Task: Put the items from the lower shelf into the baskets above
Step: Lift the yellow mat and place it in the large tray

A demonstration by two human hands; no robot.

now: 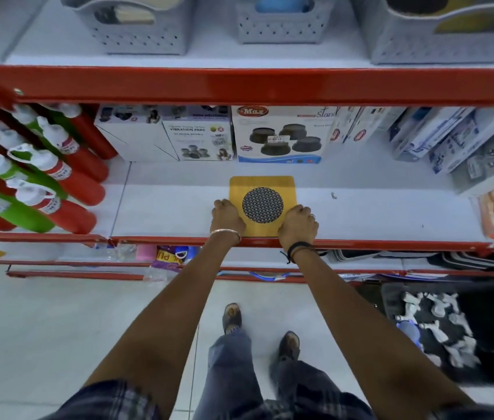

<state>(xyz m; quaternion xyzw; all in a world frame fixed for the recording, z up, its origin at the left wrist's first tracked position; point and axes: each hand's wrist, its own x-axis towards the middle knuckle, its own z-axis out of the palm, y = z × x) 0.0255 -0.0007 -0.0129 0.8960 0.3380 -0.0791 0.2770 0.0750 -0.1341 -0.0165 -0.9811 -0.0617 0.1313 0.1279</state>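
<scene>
- Pad (pixel 262 204) lay flat at shelf (pixel 361 213) front edge.
- Left hand (pixel 227 218), right hand (pixel 298 224) curled on its sides — pickup step.
- Next, likely: lift into a basket (pixel 282 28) above.

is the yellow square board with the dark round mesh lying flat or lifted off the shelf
Lying flat: the yellow square board rests on the white shelf, left hand and right hand on its near corners.

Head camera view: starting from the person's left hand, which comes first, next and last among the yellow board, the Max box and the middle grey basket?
From the left hand:
1. Yellow board, under both hands at the shelf's front edge.
2. Max box, at the back of that shelf.
3. Middle grey basket, on the shelf above.
</scene>
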